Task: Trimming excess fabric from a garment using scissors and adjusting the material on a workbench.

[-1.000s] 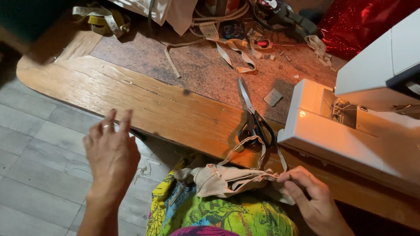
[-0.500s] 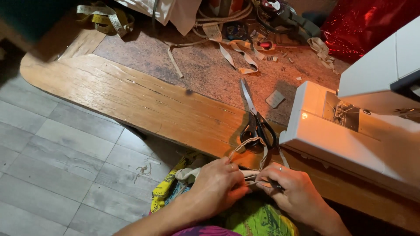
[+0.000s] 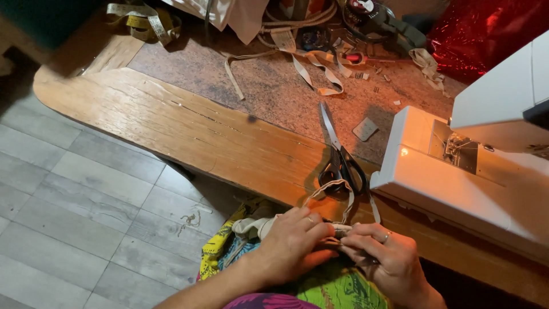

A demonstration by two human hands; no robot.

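My left hand (image 3: 293,243) and my right hand (image 3: 384,260) are together at my lap, both pinching a small beige fabric piece (image 3: 254,226). A thin beige strap loop (image 3: 334,191) rises from the fabric toward the table edge. Most of the fabric is hidden under my fingers. Black-handled scissors (image 3: 341,157) lie shut on the wooden table (image 3: 171,123) just above the hands. A white sewing machine (image 3: 474,171) with its lamp lit stands to the right of the scissors.
Bright patterned green and yellow cloth (image 3: 320,289) covers my lap. Beige strips (image 3: 311,60), a yellow measuring tape (image 3: 146,23), a red screwdriver (image 3: 360,57) and red shiny material (image 3: 486,28) crowd the table's back. Grey plank floor (image 3: 74,206) lies to the left.
My left hand came in from the left, where it hung open over the floor, and closed on the fabric beside my right hand. The view shifted slightly.
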